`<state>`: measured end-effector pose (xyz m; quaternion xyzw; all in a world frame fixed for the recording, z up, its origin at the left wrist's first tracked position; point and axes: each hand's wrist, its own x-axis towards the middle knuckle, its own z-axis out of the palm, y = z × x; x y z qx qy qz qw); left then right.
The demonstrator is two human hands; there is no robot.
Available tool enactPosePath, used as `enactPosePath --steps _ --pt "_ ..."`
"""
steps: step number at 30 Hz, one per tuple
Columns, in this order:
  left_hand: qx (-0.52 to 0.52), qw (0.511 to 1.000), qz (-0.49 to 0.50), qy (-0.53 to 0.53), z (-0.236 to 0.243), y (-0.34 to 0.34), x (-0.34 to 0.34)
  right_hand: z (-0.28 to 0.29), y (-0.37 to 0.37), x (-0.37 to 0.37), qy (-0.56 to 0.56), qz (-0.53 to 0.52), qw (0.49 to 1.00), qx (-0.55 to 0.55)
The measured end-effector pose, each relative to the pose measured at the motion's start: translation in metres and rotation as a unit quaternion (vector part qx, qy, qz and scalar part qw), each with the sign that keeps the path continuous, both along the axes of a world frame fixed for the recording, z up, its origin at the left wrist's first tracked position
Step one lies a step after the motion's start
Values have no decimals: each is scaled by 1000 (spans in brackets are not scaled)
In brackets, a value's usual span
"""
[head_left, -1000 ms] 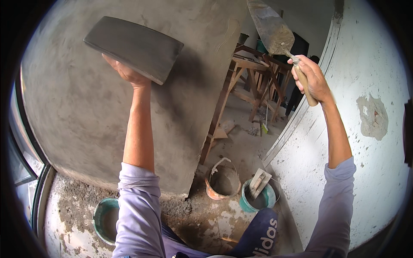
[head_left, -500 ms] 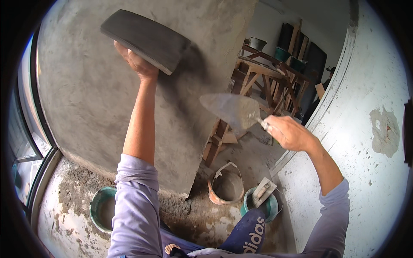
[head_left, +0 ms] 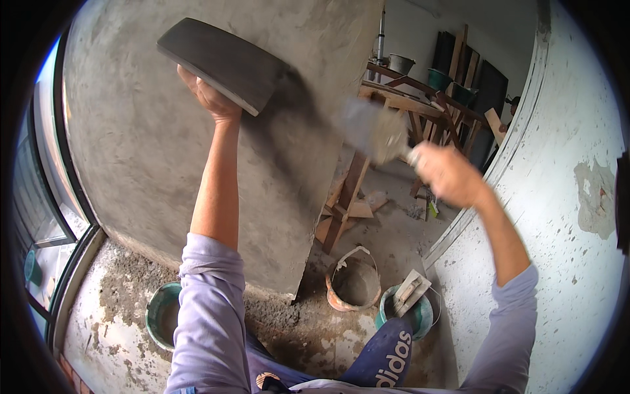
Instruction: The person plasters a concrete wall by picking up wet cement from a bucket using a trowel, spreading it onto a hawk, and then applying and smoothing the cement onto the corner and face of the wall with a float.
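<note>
My left hand (head_left: 211,98) is raised in front of the grey plastered wall (head_left: 151,157) and grips a dark, flat, rectangular plastering float (head_left: 220,62) from below. The float is tilted, its broad dark face toward me; its handle is hidden. It stands off the wall, which carries its shadow. To the right, my right hand (head_left: 448,172) is closed around the handle of a pointed trowel (head_left: 374,128). Its blade, smeared by motion, points left past the wall's edge and has pale mortar near the handle. The trowel and the float are apart.
Near my legs stand an orange-rimmed bucket (head_left: 336,299), a green bucket (head_left: 426,318) with a trowel (head_left: 412,292) in it, and a green tub (head_left: 157,315). Wooden trestles (head_left: 354,190) are beyond the wall's edge. A white wall (head_left: 525,262) rises at right; a person (head_left: 512,108) is partly visible behind it.
My right hand has swung the trowel upward and a little to the right. The left hand keeps the float at nearly the same spot. The whole view has shifted slightly.
</note>
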<state>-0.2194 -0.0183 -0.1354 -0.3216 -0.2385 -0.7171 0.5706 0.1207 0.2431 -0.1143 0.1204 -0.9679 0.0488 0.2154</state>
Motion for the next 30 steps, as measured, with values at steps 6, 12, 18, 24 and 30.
enactPosePath --steps 6,12,18,24,30 --pt "-73 997 -4 -30 10 -28 7 -181 -4 55 -133 3 951 -279" --pt "-242 943 229 6 99 -7 140 -355 -12 102 19 -111 687 -718" --pt "-349 852 384 -69 180 39 168 -466 -17 96 -10 -191 581 -791" --pt "-376 830 405 -75 155 66 160 -514 -9 111 -18 -287 514 -808" --pt "-401 835 376 -10 54 55 148 -505 -13 98 -38 -241 537 -808"
